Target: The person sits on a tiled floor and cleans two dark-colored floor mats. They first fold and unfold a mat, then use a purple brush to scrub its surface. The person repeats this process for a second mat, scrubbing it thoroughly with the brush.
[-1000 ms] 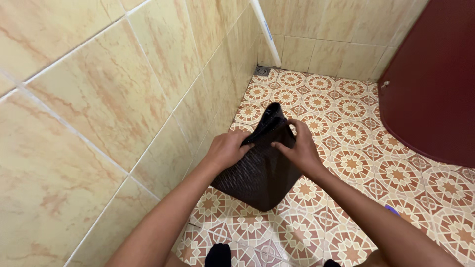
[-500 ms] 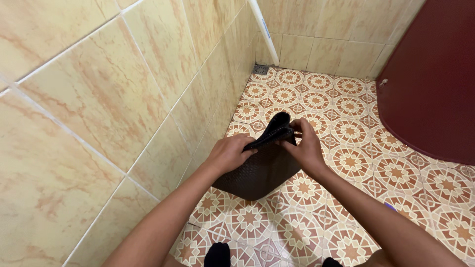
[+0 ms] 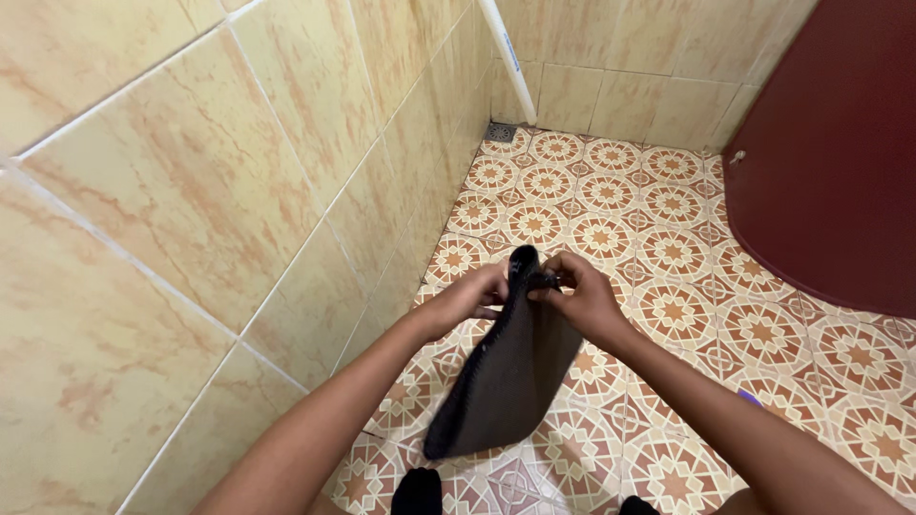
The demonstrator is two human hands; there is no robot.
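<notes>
Both hands, left hand (image 3: 472, 298) and right hand (image 3: 582, 300), pinch a black cloth (image 3: 506, 381) hanging lengthwise downward

We hold a dark, near-black cloth (image 3: 510, 367) up in front of us, pinched at its top edge between our left hand (image 3: 472, 296) and right hand (image 3: 577, 298), whose fingertips almost meet over the bunched upper hem. The fabric looks finely textured, perhaps knitted. It hangs free below our grip in one long, folded panel, slanting down and to the left, its lower edge clear of the patterned floor tiles (image 3: 668, 238).
</notes>
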